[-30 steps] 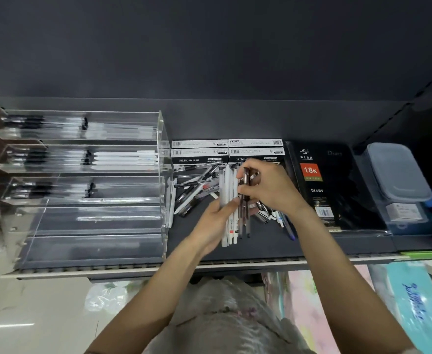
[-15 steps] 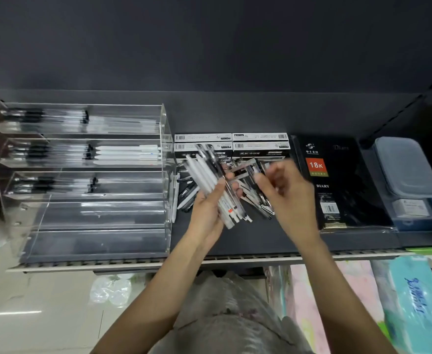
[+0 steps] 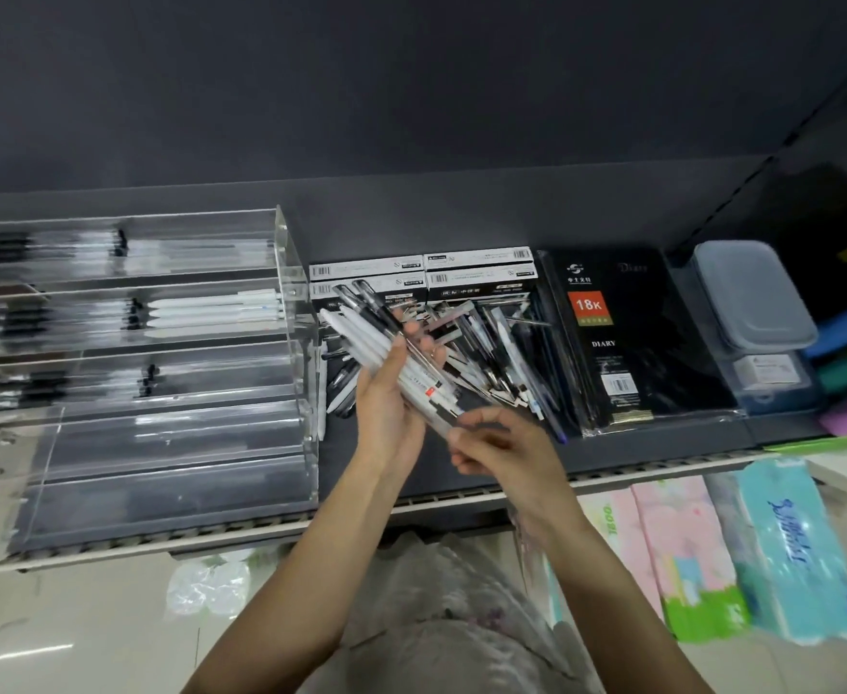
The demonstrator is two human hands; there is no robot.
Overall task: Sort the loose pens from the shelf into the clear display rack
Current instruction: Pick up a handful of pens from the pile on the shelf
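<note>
— What have you got hold of?

— A bundle of pens (image 3: 386, 343), white barrels and black-and-clear ones together. My left hand (image 3: 386, 408) grips it, thumb across the front and fingers curled round behind, so the pens fan up and to the left above the shelf (image 3: 461, 498).

— And the right hand?

— My right hand (image 3: 504, 450) is just below and to the right of the bundle. Its fingertips pinch the lower end of a clear pen (image 3: 444, 423) that sticks out of the bundle's bottom.

— Where are the rest of the pens?

— The loose pile (image 3: 491, 353) lies on the dark shelf behind my hands, in front of four flat pen boxes (image 3: 424, 275) stacked in two pairs. A few more lie beside the rack's right wall.

— And the rack?

— The clear display rack (image 3: 291, 303) stands at the left end of the shelf, stepped in tiers. The upper three tiers hold rows of pens lying lengthwise, black ones to the left, white ones in the second tier to the right. I can't make out pens in the lower two tiers.

— What's to the right?

— A black diary (image 3: 626, 343) marked 18K, touching the pile's edge. Past it are grey lidded plastic boxes (image 3: 752, 293). Below the shelf are packs of tissues (image 3: 792, 548).
</note>
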